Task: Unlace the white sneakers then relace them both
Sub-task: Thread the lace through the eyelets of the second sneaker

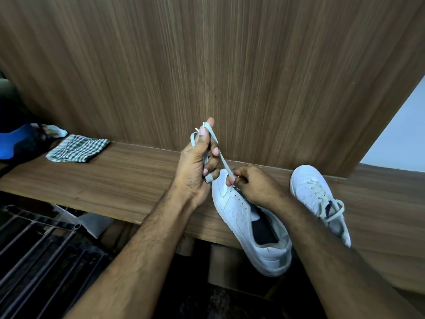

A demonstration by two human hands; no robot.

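White sneakers on a wooden tabletop [128,180], seen from a head camera looking down. Nearer sneaker [250,224] lying at the front edge, toe pointing toward the wooden back panel [230,65], heel hanging out past the edge, most eyelets showing bare. Second sneaker [319,199] sitting just to the right, closer to the back edge, still laced, its bow lying loose over the tongue. White lace [219,150] stretching taut from the nearer sneaker's toe-end eyelets up to the left hand [195,166]. Left hand raised above the tabletop, grip closing on the lace between thumb and forefinger, slack looping round the lower fingers. Right hand [255,183] resting over the nearer sneaker's eyelets, grip pinching the lace close to where it is leaving the shoe. Folded checked cloth [78,147] lying near the back edge toward the left end. Blue and black object [13,141] sitting at the far left end, partly cut off. Dark metal grille [41,245] showing below the front edge on the left.
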